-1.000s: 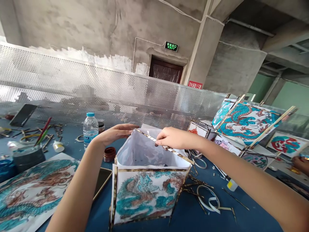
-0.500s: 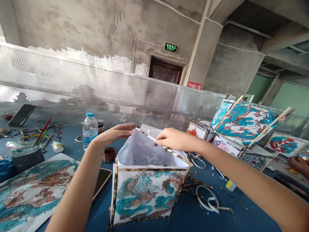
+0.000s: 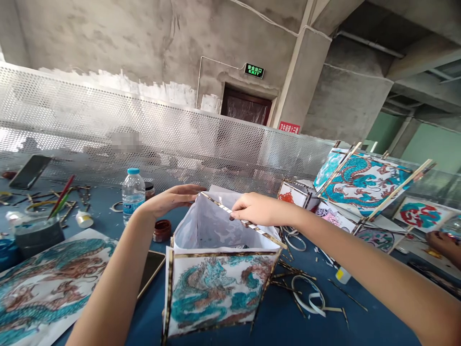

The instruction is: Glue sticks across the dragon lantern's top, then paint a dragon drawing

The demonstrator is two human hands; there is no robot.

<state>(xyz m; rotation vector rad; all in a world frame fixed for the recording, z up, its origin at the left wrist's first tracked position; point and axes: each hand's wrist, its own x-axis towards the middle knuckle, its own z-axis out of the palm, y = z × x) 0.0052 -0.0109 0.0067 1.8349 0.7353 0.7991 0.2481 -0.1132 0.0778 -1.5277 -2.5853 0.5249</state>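
Observation:
In front of me stands a box-shaped paper lantern (image 3: 216, 293) with an open top. A teal and brown dragon is painted on its front, framed by dark mottled bamboo strips. My right hand (image 3: 248, 209) pinches a mottled strip (image 3: 264, 233) that runs slantwise along the lantern's right upper edge. At the far left top corner, my left hand (image 3: 176, 198) grips the lantern near the strip's far end; its fingertips are partly hidden. The lantern's white inside walls show between both hands.
Left lie a dragon painting (image 3: 54, 283), a phone (image 3: 151, 271), a water bottle (image 3: 133, 197), a brown paint jar (image 3: 162, 230) and a brush jar (image 3: 39, 235). To the right are a tape coil (image 3: 308, 293), loose sticks, a larger lantern (image 3: 367, 182) and another person's hand (image 3: 441, 242).
Both hands keep nearly the same hold on the lantern and strip. The whole view has shifted very slightly. The other person's hand at the right has moved a little.

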